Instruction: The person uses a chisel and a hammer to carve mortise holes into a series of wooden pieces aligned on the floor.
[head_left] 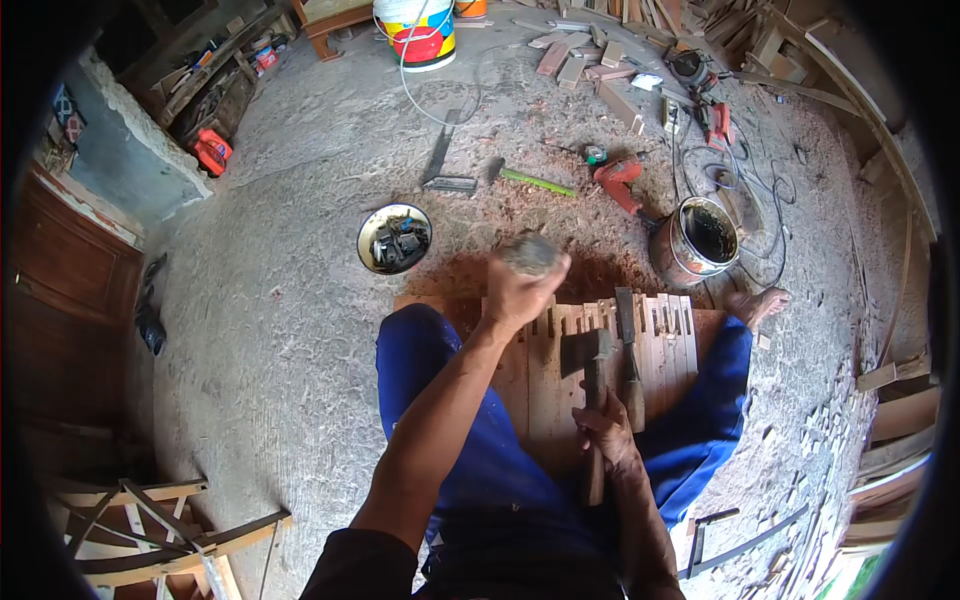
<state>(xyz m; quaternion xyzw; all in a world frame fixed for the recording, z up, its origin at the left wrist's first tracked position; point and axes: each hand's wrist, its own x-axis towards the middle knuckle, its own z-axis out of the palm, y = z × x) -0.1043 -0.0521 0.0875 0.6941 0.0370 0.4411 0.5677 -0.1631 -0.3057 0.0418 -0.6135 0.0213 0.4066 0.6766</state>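
Observation:
My left hand (517, 297) is closed round a greyish, rounded lump (531, 256). It is held up beyond the far edge of the boards, and blur hides its exact kind. My right hand (606, 430) grips the wooden handle of a hatchet (594, 376), its dark, broad head pointing away from me. Just right of the hatchet lies a chisel (628, 345) with a wide dark blade and wooden handle. Beneath both tools, several wooden strips (668, 365) with slots cut near their far ends lie side by side between my blue-trousered legs.
Beyond the boards are a bowl of metal parts (394, 238), a green-handled hammer (535, 182), a metal square (442, 160), a red power drill (618, 182) and a dirty bucket (694, 242). Cables (765, 205) run over the floor at right. Wood offcuts (585, 62) lie farther back.

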